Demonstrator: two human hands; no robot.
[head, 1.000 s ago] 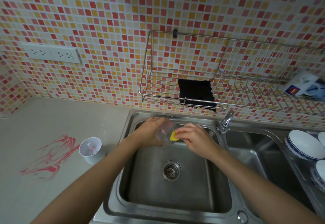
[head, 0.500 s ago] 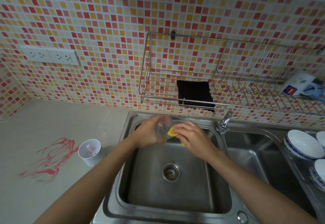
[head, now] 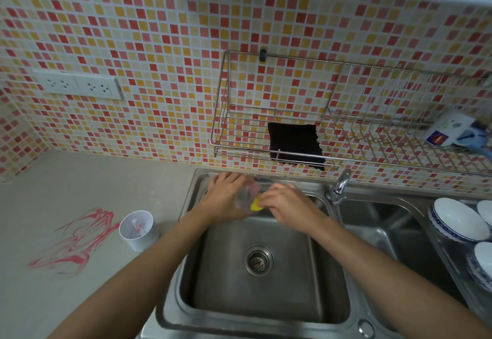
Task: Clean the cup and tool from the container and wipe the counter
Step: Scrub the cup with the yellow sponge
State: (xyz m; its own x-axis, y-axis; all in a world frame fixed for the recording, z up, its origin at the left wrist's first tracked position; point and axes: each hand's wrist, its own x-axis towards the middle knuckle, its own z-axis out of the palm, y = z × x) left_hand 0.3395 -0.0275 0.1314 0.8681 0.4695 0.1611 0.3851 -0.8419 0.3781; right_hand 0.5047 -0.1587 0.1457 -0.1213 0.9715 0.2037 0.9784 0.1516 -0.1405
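Note:
My left hand (head: 226,197) grips a clear cup (head: 246,196) with a pink smear inside, held on its side over the back of the left sink basin (head: 255,296). My right hand (head: 288,201) presses a yellow sponge (head: 256,205) against the cup's mouth. A white cylindrical container (head: 138,229) stands on the counter left of the sink, with a small white tool streaked red inside. Red smears (head: 77,240) mark the beige counter (head: 66,179) beside it.
A faucet (head: 339,185) rises between the two basins. A wire rack (head: 292,131) on the tiled wall holds a black cloth (head: 295,143) and a white mug (head: 452,129). White bowls with blue rims (head: 458,219) sit at the right. Wall sockets (head: 77,87) are at left.
Both hands stay over the sink with the cup; the sponge has shifted a little at the cup's mouth as my right hand works it. The view has drifted slightly.

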